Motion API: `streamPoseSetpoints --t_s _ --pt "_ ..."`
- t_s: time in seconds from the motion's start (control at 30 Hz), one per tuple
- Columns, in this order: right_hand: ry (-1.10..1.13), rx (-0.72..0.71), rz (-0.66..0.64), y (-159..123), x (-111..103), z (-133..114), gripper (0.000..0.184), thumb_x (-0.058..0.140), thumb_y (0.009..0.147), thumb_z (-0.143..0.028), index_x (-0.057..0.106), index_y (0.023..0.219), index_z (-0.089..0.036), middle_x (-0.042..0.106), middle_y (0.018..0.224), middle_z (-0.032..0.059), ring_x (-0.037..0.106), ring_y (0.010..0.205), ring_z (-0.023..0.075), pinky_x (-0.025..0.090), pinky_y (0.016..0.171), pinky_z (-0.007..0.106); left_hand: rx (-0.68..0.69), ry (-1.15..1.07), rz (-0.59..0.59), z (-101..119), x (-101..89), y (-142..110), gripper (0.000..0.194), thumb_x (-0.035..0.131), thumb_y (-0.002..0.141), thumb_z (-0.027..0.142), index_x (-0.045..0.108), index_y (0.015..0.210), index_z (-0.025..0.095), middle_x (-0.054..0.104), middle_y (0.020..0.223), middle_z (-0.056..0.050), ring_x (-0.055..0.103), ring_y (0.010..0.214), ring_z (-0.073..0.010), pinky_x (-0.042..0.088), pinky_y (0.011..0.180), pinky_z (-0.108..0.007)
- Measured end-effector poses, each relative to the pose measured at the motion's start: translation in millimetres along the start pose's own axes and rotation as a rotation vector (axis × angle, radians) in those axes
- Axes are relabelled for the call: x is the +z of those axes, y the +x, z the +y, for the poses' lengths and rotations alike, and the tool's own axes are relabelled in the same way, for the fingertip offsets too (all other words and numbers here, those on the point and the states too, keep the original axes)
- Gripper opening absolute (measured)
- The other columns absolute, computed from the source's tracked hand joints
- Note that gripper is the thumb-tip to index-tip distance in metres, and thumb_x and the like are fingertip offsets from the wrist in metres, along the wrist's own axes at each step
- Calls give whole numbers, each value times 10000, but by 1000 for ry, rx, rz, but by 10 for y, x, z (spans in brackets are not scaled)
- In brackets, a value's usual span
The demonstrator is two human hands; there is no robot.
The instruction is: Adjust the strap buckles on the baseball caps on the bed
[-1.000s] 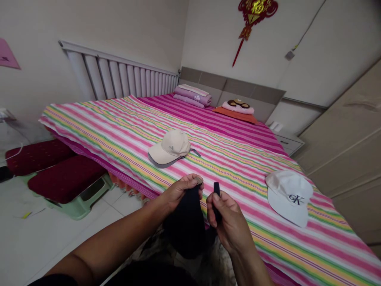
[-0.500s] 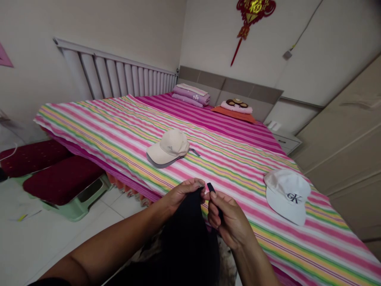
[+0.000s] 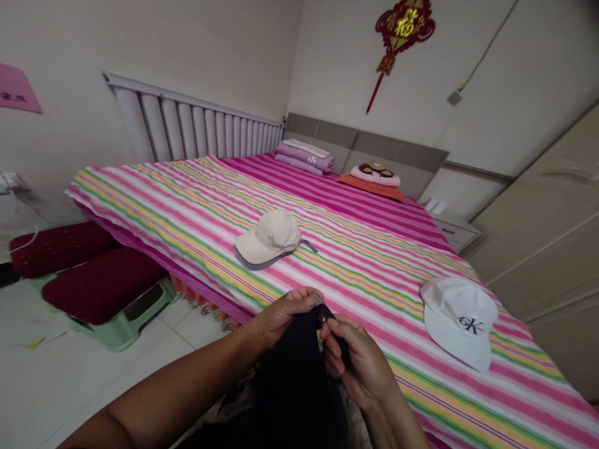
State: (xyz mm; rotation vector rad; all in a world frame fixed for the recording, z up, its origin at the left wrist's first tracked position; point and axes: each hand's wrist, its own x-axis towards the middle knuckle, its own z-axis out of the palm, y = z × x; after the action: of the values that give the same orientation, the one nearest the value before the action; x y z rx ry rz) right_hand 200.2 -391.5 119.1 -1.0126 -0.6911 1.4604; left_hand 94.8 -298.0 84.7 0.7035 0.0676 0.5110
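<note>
A dark cap (image 3: 299, 358) hangs low in front of me, its lower part merging with the dark clothing below. My left hand (image 3: 283, 315) is closed on its edge, thumb beside a small metal buckle (image 3: 317, 299). Between the fingers of my right hand (image 3: 362, 358) is the cap's dark strap (image 3: 326, 310), whose tip meets the buckle. Whether the tip is through it I cannot make out. Beyond my hands, a beige cap (image 3: 276, 232) lies on the bed with its brim to the left. Farther right rests a white cap (image 3: 461, 318) with black letters.
A striped sheet (image 3: 163, 206) covers the bed. Folded purple bedding (image 3: 304, 156) and a pink pillow (image 3: 374, 176) lie by the headboard (image 3: 397, 153). Red-topped stools (image 3: 107, 284) stand at the left, below a radiator (image 3: 187, 118). A wardrobe (image 3: 552, 206) is at the right.
My right hand has brought the strap's tip left and down to the buckle by my left hand, closing the gap between them. The view has tilted up slightly.
</note>
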Motion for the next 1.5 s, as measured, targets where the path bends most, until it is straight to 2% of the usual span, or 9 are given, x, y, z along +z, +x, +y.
streamPoseSetpoints --t_s 0.2,0.47,0.7,0.83,1.13,1.3,1.5 --pt "20 3 -1 -4 -7 2 216 611 692 -317 593 575 -136 383 345 -75 306 274 31 261 306 156 10 -18 34 -7 -9 -4 302 746 589 270 563 777 120 626 615 -18 579 503 -107 427 511 -188" --pt "15 19 5 8 5 8 217 617 685 -322 599 581 -132 391 342 -73 310 271 30 269 307 154 23 -1 -101 -18 -18 -13 250 675 677 264 548 845 129 651 613 -73 603 538 -141 456 514 -214" --pt "-6 17 -7 -6 -17 14 215 605 689 -308 591 573 -128 389 337 -71 298 264 26 253 300 151 7 14 -66 -2 24 -31 261 708 639 250 551 802 119 645 613 -57 603 519 -137 453 496 -202" --pt "-35 -12 1 -23 -8 4 265 582 717 -363 580 591 -130 392 333 -68 313 260 31 270 307 154 -6 32 -60 18 44 -43 276 717 630 249 556 809 113 650 614 -63 600 528 -125 445 498 -185" --pt "-51 -28 75 -11 28 -2 260 613 705 -378 506 610 -162 413 337 -78 325 272 29 280 332 144 24 34 75 44 87 -55 313 785 520 202 608 764 117 644 632 -23 602 555 -113 458 545 -197" --pt "-75 -91 103 -13 32 -2 268 617 701 -380 502 594 -163 422 343 -76 330 285 35 281 323 148 35 54 83 58 99 -59 312 794 499 186 630 756 121 645 624 -12 594 552 -101 441 557 -187" --pt "-110 -86 112 -5 53 -7 276 636 680 -357 496 548 -159 425 315 -67 328 274 38 268 311 148 46 65 101 64 108 -64 315 800 487 188 639 748 114 638 635 -5 580 559 -84 420 554 -172"
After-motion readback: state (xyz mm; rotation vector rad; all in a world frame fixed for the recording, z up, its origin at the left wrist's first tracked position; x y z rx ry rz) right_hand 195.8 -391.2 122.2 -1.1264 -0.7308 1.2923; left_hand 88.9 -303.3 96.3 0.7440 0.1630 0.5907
